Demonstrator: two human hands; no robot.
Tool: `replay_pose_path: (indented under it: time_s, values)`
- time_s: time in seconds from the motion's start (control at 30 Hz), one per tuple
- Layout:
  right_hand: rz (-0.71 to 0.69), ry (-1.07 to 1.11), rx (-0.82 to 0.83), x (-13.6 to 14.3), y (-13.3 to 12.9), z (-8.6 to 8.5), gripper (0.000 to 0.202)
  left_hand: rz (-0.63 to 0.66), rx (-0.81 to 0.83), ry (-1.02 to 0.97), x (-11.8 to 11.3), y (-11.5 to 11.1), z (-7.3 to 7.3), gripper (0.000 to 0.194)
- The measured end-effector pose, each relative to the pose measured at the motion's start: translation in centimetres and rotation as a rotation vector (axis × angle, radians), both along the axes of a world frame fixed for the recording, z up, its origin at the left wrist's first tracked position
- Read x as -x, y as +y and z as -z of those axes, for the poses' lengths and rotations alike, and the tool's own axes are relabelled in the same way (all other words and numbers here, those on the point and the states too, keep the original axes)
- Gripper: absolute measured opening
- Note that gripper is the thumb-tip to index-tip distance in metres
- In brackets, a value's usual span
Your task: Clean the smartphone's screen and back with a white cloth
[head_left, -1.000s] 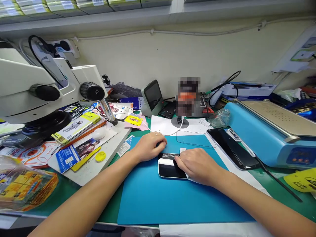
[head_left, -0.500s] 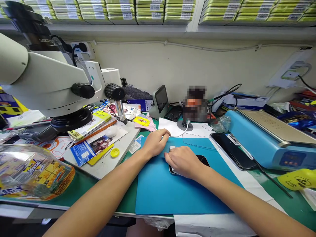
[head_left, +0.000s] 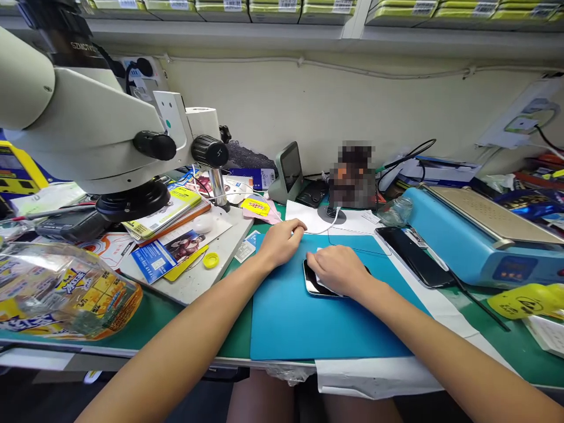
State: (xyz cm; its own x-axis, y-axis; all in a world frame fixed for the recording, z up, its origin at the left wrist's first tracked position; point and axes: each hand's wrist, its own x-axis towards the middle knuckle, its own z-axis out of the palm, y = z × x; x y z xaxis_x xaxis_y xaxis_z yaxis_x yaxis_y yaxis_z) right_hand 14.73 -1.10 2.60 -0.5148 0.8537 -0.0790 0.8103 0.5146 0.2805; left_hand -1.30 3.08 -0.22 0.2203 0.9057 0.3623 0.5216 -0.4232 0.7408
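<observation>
My left hand [head_left: 283, 241] rests at the back left of the blue mat [head_left: 282, 329], fingers curled together near a white cable [head_left: 320, 230]; whatever they may hold is hidden. Over a dark-screened phone [head_left: 315, 286] lying on the mat, my right hand [head_left: 337, 268] is closed on a white wipe or cloth, of which a small edge shows beneath the fingers. The hand covers the middle of the phone, and its left end and a bit of its far right edge stay visible.
A microscope [head_left: 101, 129] overhangs the left side, above booklets and cards. At front left lies a clear plastic jar [head_left: 74, 294]. On the right are a black phone [head_left: 414, 257] and a blue heating device [head_left: 480, 241]. A grey-green display [head_left: 286, 173] stands behind.
My right hand has shifted right over the phone, uncovering its left end. My left hand stays by the mat's back edge. The camera view has tilted down slightly.
</observation>
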Motion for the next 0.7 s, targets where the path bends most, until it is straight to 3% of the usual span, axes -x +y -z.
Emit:
replay_pose_path:
  time_s: [0.27, 0.47, 0.7]
  values:
    - [-0.051, 0.033, 0.023, 2.4, -2.5, 0.1, 0.046, -0.006, 0.024, -0.062, -0.2, 0.2, 0.1, 0.029]
    - [-0.06, 0.055, 0.016, 2.4, -0.9, 0.1, 0.047, -0.009, 0.042, -0.084, 0.0, 0.3, 0.3, 0.03]
    - [-0.053, 0.061, 0.017, 2.3, -2.0, 0.1, 0.048, 0.01, 0.045, -0.093, -0.1, 0.3, 0.4, 0.03]
